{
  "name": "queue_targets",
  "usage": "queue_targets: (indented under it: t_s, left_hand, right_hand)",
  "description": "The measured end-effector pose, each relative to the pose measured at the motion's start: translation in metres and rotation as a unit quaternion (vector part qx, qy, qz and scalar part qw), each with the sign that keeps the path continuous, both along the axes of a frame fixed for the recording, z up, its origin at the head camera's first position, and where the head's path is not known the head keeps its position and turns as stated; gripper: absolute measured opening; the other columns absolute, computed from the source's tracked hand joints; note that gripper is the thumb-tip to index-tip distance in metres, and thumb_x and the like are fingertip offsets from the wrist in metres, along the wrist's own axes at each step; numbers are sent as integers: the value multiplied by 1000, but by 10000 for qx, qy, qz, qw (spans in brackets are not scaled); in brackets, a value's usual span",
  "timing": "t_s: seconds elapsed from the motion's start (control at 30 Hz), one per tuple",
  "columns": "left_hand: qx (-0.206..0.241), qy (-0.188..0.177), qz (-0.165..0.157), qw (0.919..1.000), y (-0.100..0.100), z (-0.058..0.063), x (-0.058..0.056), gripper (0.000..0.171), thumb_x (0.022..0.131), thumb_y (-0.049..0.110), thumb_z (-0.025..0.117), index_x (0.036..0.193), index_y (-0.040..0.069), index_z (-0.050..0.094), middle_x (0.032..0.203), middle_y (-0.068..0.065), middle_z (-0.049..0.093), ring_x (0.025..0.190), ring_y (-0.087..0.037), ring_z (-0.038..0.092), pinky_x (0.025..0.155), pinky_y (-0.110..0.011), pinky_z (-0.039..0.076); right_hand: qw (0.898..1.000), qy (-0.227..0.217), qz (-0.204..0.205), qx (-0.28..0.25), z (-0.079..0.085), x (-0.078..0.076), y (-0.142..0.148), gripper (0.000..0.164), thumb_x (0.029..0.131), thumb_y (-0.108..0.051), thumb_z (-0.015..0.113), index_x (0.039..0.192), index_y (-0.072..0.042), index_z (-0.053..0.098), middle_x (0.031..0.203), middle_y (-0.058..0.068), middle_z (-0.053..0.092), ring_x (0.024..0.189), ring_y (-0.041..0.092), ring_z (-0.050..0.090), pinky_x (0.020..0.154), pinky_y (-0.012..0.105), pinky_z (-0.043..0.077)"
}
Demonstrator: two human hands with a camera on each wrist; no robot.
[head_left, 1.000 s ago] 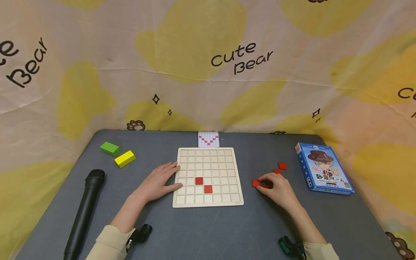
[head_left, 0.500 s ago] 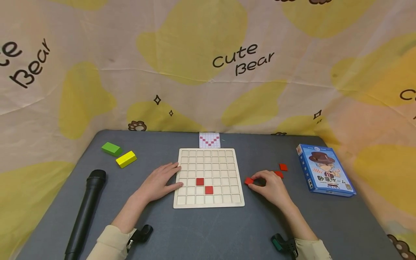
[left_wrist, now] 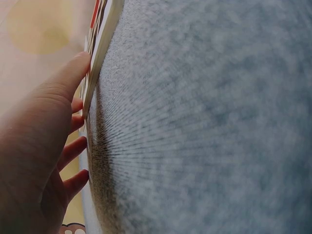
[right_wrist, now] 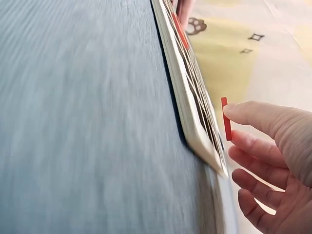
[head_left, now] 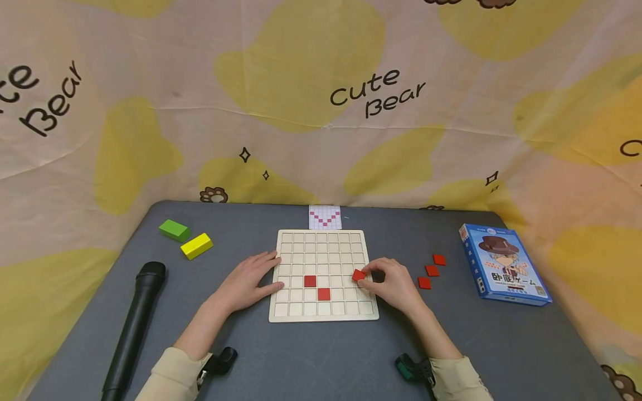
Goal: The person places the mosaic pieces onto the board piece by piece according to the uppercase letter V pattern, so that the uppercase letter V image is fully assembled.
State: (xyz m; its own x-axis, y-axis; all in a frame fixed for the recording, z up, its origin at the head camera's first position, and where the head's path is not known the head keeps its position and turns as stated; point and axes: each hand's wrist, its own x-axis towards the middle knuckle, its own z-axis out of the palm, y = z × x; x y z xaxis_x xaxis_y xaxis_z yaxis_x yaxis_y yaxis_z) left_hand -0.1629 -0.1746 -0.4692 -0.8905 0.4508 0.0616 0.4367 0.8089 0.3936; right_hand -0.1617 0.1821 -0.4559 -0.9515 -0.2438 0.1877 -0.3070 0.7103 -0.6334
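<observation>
A pale square grid board (head_left: 296,309) lies on the grey table, with two red square tiles (head_left: 324,294) set diagonally in its cells. My left hand (head_left: 246,282) rests on the board's left edge, fingers fairly straight; the left wrist view shows the thumb (left_wrist: 73,73) touching the rim. Over the board's right side, my right hand (head_left: 393,283) pinches another red tile (head_left: 358,275) between thumb and finger. In the right wrist view this held tile (right_wrist: 226,119) is seen edge-on, raised above the board.
Several loose red tiles (head_left: 432,270) lie right of the board, beside a blue game box (head_left: 506,266). A pattern card (head_left: 325,218) sits behind the board. Green (head_left: 174,230) and yellow blocks (head_left: 197,246) and a black microphone (head_left: 135,328) are on the left.
My right hand has picked up a red tile from the right and carried it left over the board. The left hand stays at the board's edge.
</observation>
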Motion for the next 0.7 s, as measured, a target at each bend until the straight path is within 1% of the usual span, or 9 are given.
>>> queue_targets:
  t_s: [0.17, 0.37, 0.7]
  left_hand:
    - [8, -9, 33, 10000, 0, 0, 1, 70, 91, 50, 64, 144, 8, 48, 150, -12, 42, 139, -36, 35, 109, -58, 30]
    - [96, 1, 88, 9999, 0, -1, 1, 69, 91, 49, 64, 144, 7, 49, 150, -12, 43, 138, -36, 36, 110, -58, 29]
    - [110, -107, 158, 9998, 1, -2, 1, 69, 90, 48, 65, 144, 7, 49, 150, -12, 43, 139, -35, 35, 111, -58, 27]
  right_hand:
    - [9999, 41, 146, -81, -1, -6, -20, 18, 76, -24, 84, 91, -18, 75, 96, -5, 69, 93, 18, 57, 82, 39, 48]
    - [9991, 118, 356, -176, -2, -15, -45, 17, 76, -25, 84, 89, -18, 75, 91, -6, 69, 87, 15, 58, 78, 35, 48]
    - [9966, 112, 773, -252, -3, -24, -84, 15, 78, -23, 81, 90, -15, 75, 91, -5, 69, 90, 16, 59, 84, 34, 48]
